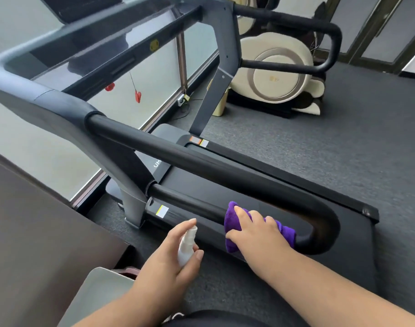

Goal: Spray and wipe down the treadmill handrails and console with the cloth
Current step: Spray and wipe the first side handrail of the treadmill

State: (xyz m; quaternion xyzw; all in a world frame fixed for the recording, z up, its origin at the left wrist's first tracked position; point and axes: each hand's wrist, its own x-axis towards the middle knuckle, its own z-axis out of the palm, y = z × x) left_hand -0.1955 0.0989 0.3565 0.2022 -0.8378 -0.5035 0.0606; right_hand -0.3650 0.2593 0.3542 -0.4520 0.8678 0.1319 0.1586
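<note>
The near black handrail [201, 161] of the treadmill runs from the grey console frame at left to a U-bend at right, then back along a lower bar [187, 201]. My right hand [256, 232] grips a purple cloth [232, 215] wrapped round the lower bar, close to the bend. My left hand [171, 256] holds a small white spray bottle [186, 246] just left of the cloth, with its nozzle toward the bar and the index finger over its top. The glossy dark console [102, 50] lies at upper left, and the far handrail [320, 29] is at upper right.
The treadmill deck [272, 185] lies under the rail on grey carpet. A cream elliptical machine [277, 74] stands at the back right. Frosted glass panels line the left side. A dark brown surface [36, 232] and a grey-green panel [100, 293] are at lower left.
</note>
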